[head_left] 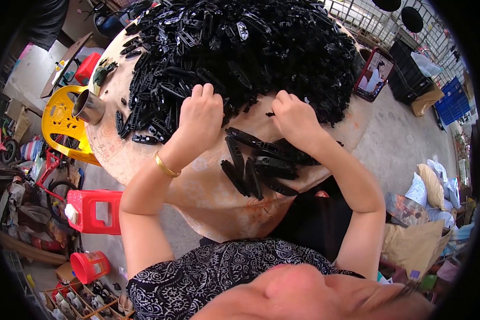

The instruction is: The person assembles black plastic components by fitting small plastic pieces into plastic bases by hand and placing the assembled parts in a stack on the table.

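A large heap of black plastic parts (240,48) covers the far side of a round table (197,176) with a pale, stained cover. My left hand (201,111), with a gold bangle at the wrist, is at the heap's near edge. Its fingers curl down, and whatever they grip is hidden behind the hand. To the right, my right hand (294,118) is closed in a pinch, with a small black piece (270,114) showing at its fingertips. Between my forearms, near the table edge, lies a smaller group of long black plastic parts (272,166).
A metal cup (89,106) stands at the table's left edge beside a yellow chair (64,120). A phone (375,74) stands upright right of the heap. On the floor are a red stool (94,212), a red bucket (90,266) and, at right, bags (434,186) and crates (409,72).
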A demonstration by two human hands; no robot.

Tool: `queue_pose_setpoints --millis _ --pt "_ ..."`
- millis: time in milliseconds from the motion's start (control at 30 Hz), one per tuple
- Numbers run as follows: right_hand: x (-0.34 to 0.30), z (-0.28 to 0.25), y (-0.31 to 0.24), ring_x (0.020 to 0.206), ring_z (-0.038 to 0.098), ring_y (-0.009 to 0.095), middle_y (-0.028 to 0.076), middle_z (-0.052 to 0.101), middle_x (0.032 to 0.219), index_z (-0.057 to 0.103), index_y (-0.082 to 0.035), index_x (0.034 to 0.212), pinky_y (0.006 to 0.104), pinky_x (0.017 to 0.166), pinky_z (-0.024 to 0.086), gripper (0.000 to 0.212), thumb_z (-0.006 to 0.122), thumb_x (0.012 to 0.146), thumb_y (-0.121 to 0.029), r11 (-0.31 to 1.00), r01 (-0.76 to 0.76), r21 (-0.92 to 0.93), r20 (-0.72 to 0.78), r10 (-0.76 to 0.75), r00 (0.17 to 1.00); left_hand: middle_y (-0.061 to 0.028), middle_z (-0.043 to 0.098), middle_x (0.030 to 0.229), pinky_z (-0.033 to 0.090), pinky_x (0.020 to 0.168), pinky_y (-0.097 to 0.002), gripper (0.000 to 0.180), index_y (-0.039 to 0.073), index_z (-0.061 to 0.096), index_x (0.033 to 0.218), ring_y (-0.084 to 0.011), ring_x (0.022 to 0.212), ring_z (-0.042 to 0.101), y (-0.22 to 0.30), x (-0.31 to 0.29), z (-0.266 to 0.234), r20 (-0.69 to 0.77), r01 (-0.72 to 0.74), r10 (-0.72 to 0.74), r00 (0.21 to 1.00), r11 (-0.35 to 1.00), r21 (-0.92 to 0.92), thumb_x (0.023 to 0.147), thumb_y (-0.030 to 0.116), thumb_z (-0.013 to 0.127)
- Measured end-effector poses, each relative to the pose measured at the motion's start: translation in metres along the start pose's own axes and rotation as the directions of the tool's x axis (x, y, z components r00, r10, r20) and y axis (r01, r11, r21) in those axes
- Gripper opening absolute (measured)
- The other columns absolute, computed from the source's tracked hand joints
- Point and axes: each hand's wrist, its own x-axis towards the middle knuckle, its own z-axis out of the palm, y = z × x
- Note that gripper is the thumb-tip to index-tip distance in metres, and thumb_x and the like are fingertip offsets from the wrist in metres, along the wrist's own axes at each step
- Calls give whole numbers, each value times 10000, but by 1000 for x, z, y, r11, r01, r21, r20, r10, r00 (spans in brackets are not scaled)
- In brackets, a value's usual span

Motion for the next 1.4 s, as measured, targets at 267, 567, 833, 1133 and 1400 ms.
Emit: queue_pose_setpoints --millis 267,567,833,1133,1400 --pt "-8 -43 -15 594 601 149 86 640 706 614 2 834 259 568 486 161 721 778 -105 627 -243 740 11 350 937 -95 666 948 541 708 -263 272 16 519 951 -132 806 642 11 13 6 256 256 22 966 -157 -954 815 110 735" --pt "-14 -42 -24 710 655 242 99 661 801 633 -20 824 309 608 520 104 704 750 -15 790 114 602 -410 183 894 -54 648 967 547 804 -288 247 45 551 992 -144 864 642 38 -1 21 300 334 154 941 -551 -765 827 115 721" --pt "-14 -45 -28 697 633 271 99 653 796 636 -41 822 331 607 515 117 698 727 -12 900 185 394 -489 35 872 -41 638 940 552 799 -292 196 45 566 945 -144 845 642 38 -5 24 349 344 121 929 -631 -695 830 97 715" --pt "-12 -60 -18 787 612 245 74 667 856 683 -53 865 320 683 505 144 673 747 29 790 205 579 -382 41 923 -119 643 914 572 684 -312 268 39 510 997 -232 775 675 32 -1 11 455 512 267 850 -623 -591 960 304 531" --pt "-16 -57 -20 789 592 214 22 665 878 691 -85 877 300 653 519 233 693 657 -7 850 371 373 -408 -209 889 -105 655 821 490 469 -222 308 38 541 992 -148 595 621 27 -1 13 440 586 388 810 -494 -643 989 335 461"
